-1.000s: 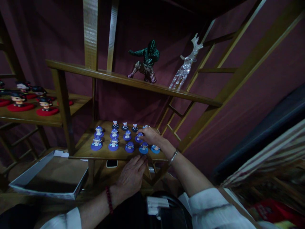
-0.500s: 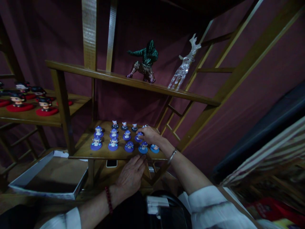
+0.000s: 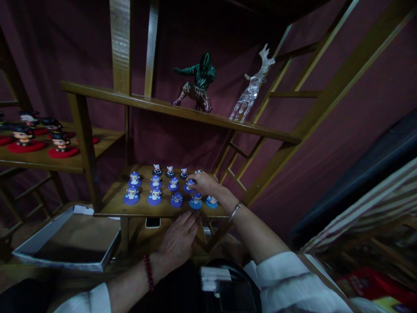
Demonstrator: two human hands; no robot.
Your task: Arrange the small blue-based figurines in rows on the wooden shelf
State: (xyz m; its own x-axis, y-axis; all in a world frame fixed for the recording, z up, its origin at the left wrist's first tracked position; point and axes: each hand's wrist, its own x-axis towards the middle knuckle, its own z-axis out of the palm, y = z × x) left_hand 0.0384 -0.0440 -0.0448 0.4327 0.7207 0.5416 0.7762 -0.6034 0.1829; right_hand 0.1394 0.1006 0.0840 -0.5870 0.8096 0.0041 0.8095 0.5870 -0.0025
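Observation:
Rows of small purple-and-blue figurines (image 3: 155,195) on round bases stand on the lower wooden shelf (image 3: 110,204). My right hand (image 3: 206,183) reaches over the right end of the rows. Its fingers are closed at the head of a purple figurine (image 3: 189,186) in the second row, which they partly cover. Just below the wrist is a light-blue figurine (image 3: 211,201). My left hand (image 3: 179,237) lies with outstretched fingers against the shelf's front edge, in front of a blue figurine (image 3: 196,200), holding nothing. Behind stand small white-and-dark figurines (image 3: 170,171), one mostly hidden by my right hand.
Overhead, a wooden shelf (image 3: 146,104) bears a crouching green-hooded statue (image 3: 200,82) and a clear deer figure (image 3: 249,93). Red-based figurines (image 3: 61,145) occupy the left shelf. An open cardboard box (image 3: 71,239) sits lower left; a phone (image 3: 153,223) lies under the shelf.
Almost nothing differs. The purple figurine at my right fingers has shifted very slightly to the left; my left hand stays in place.

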